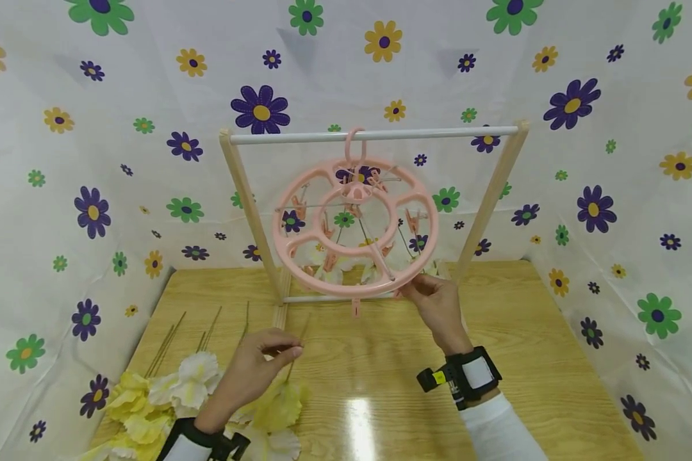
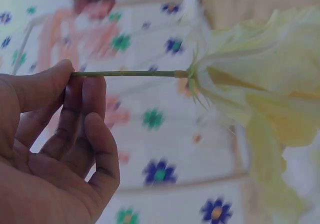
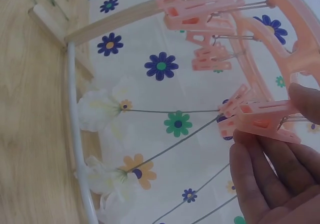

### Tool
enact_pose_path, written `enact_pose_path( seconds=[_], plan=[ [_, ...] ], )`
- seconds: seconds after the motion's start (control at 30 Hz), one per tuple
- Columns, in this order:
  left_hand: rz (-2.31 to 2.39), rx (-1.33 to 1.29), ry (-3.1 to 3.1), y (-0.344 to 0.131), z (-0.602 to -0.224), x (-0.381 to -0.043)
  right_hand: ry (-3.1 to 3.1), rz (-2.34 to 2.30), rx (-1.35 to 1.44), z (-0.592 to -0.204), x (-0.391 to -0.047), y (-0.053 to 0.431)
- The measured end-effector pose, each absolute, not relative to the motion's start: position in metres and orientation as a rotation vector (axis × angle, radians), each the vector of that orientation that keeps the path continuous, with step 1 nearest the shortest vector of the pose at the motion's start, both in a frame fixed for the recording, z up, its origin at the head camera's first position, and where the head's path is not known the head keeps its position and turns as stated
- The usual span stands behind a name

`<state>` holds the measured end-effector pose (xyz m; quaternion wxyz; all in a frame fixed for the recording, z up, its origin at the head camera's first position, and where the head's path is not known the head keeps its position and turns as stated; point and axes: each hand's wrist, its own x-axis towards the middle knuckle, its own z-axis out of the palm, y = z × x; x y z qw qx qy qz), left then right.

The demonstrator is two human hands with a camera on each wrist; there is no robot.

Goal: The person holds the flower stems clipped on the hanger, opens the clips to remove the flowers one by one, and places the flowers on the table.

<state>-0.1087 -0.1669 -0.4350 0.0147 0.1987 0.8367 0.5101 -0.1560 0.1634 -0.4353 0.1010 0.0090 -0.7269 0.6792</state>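
Observation:
My left hand (image 1: 259,362) pinches the green stem (image 2: 130,74) of a pale yellow artificial flower (image 2: 270,74) between thumb and fingertips. In the head view its bloom hangs downward below that hand. A round pink clip hanger (image 1: 346,291) hangs by its hook from a white rod. At its near right rim, my right hand (image 1: 441,310) grips a pink clothespin (image 3: 262,119), thumb on one side and fingers on the other. Beyond it in the right wrist view, other clips hold thin stems with white flowers (image 3: 97,112) hanging from them.
The white rod (image 1: 438,133) spans a wooden stand (image 1: 496,192) on the wood-grain table (image 1: 525,358). Several yellow flowers (image 1: 141,410) and white flowers (image 1: 187,384) lie at the table's left, stems pointing away. A flower-print cloth (image 1: 628,211) encloses the back and sides.

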Motion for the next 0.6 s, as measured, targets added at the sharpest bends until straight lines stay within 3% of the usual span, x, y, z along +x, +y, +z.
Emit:
enact_pose_path(
  seconds=[0.33, 0.6],
  plan=[
    [1.838, 0.286, 2.922, -0.259, -0.374, -0.154, -2.08, 2.09, 0.049, -0.44, -0.159, 0.169],
    [1.589, -0.084, 3.075, -0.322, -0.366, -0.198, -2.108, 2.114, 0.052, -0.44, -0.157, 0.168]
  ],
)
